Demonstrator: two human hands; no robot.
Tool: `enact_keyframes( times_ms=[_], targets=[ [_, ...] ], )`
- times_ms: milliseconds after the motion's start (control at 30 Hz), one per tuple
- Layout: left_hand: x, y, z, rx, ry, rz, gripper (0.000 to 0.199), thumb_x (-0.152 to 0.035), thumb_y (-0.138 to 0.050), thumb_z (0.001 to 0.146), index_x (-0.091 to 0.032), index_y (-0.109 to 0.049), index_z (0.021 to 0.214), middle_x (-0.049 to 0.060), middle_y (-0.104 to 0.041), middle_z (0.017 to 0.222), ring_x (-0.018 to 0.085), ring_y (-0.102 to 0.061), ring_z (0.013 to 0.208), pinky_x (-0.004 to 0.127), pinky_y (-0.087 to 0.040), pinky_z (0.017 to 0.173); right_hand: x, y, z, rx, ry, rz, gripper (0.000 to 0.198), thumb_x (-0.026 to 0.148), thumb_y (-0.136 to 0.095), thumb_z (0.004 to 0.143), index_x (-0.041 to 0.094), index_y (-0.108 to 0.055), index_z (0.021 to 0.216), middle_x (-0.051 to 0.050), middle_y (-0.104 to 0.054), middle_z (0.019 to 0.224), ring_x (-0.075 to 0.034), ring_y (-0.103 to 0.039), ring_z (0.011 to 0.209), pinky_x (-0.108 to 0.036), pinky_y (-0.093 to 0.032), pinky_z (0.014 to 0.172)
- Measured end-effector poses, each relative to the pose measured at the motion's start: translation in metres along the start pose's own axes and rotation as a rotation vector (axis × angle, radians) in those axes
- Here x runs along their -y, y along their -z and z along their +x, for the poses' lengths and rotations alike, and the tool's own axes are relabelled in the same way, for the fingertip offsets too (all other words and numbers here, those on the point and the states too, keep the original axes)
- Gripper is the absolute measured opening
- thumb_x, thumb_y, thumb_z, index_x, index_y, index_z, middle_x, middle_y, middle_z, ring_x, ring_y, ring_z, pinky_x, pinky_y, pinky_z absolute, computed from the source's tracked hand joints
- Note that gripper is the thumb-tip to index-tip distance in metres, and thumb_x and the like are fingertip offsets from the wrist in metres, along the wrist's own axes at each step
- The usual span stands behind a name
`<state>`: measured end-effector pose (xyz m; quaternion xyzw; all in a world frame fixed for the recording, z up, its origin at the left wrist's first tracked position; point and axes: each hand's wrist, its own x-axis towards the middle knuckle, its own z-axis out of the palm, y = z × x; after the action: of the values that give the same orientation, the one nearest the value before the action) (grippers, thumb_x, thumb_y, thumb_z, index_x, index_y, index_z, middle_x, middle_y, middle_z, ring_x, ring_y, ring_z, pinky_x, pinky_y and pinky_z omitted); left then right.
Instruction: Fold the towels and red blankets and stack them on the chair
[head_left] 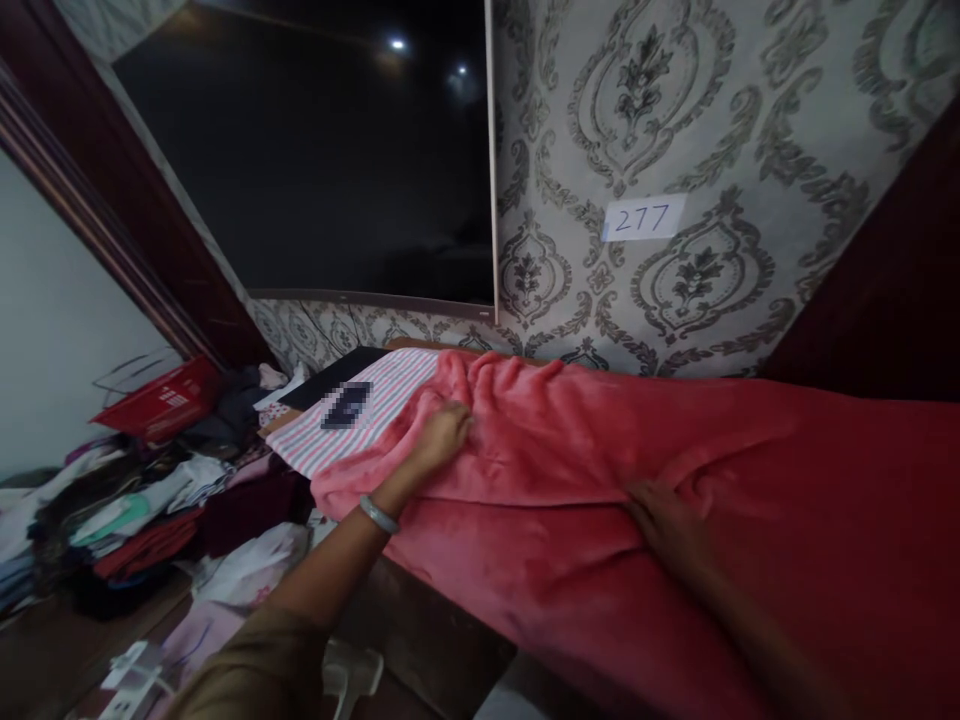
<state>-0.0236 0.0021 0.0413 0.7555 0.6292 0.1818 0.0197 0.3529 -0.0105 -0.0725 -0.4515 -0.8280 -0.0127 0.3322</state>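
Note:
A red plush blanket (570,440) lies spread over a long low surface, wrinkled near the wall and hanging down at the front. My left hand (444,437), below a bracelet (379,515) on the wrist, is closed on the bunched part of the blanket. Further right, my right hand (664,515) pinches the end of a long fold in the same blanket; some of its fingers are hidden. Past the blanket's left edge, striped cloth (405,375) shows, with a blurred dark patch (349,405) on it.
A large television (322,160) hangs on the patterned wall, beside a paper label (643,218) reading 277. Heaped clothes (150,510) and a red basket (161,400) are on the left. A white power strip (135,680) lies at lower left.

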Motion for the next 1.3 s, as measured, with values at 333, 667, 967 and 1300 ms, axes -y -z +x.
enact_keyframes(
  times_ms=[333,667,967,1300],
  targets=[
    [0.102,0.016,0.015,0.038,0.624,0.103,0.019,-0.031,-0.064,0.088,-0.013,-0.071,0.088,0.014,-0.075,0.089,0.026,-0.071,0.088,0.030,-0.052,0.075,0.000,-0.011,-0.004,-0.100,-0.014,0.004,0.043,0.040,-0.036,0.100,0.023,-0.071,0.080,-0.007,-0.071,0.079,-0.025,-0.066,0.074,-0.039,-0.047,0.073],
    [0.099,0.063,0.022,-0.245,0.382,0.058,0.042,-0.040,-0.064,0.095,-0.017,-0.059,0.130,0.011,-0.061,0.131,0.024,-0.063,0.112,0.047,-0.056,0.093,0.006,-0.002,-0.003,-0.232,0.111,-0.046,0.037,0.036,-0.042,0.103,0.022,-0.073,0.089,-0.008,-0.072,0.083,-0.023,-0.064,0.073,-0.037,-0.045,0.073],
    [-0.023,-0.012,-0.019,0.149,-0.532,-0.148,0.069,-0.058,-0.071,0.083,-0.019,-0.055,0.138,0.014,-0.060,0.139,0.031,-0.052,0.132,0.050,-0.037,0.116,0.007,-0.010,0.008,-0.238,0.047,0.076,0.032,0.028,-0.043,0.101,0.021,-0.073,0.093,-0.008,-0.072,0.085,-0.023,-0.066,0.079,-0.037,-0.051,0.076],
    [-0.053,-0.027,0.026,-0.075,-0.315,-0.166,0.035,-0.045,-0.044,0.091,-0.021,-0.066,0.101,0.009,-0.075,0.102,0.026,-0.071,0.096,0.035,-0.056,0.087,0.004,0.030,0.040,-0.104,-0.108,0.111,0.027,0.024,-0.055,0.096,0.023,-0.067,0.120,-0.011,-0.069,0.118,-0.025,-0.060,0.111,-0.044,-0.048,0.099]
  ],
)
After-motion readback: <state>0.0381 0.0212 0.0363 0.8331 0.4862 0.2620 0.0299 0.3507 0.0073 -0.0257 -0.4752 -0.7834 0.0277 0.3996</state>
